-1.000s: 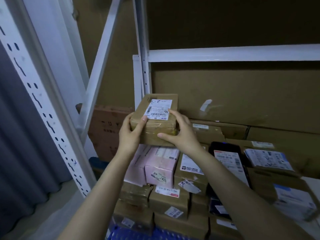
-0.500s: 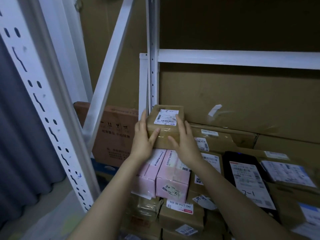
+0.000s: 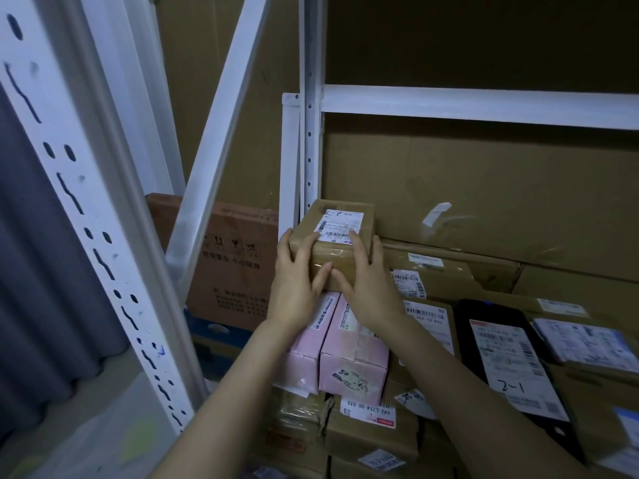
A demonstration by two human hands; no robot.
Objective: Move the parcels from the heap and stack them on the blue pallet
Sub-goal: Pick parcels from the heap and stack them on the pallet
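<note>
A small brown cardboard parcel (image 3: 337,236) with a white barcode label rests on top of two pink parcels (image 3: 349,354) at the back left of the stack, close to the white rack post. My left hand (image 3: 297,278) grips its left front corner. My right hand (image 3: 366,281) lies over its front right, fingers reaching up onto the label. Below and to the right are stacked brown parcels (image 3: 373,433) and a black parcel (image 3: 511,361) marked "2-1". The blue pallet is not visible.
A white perforated rack upright (image 3: 90,216) runs down the left, with a diagonal brace (image 3: 221,126) and a post (image 3: 309,146) behind the parcel. A reddish-brown carton (image 3: 235,264) stands at the back left. Large cardboard sheets (image 3: 484,202) form the back wall. A grey curtain (image 3: 41,271) hangs far left.
Both hands carried the small brown parcel forward and down onto the pink parcels. The view has moved closer to the stack.
</note>
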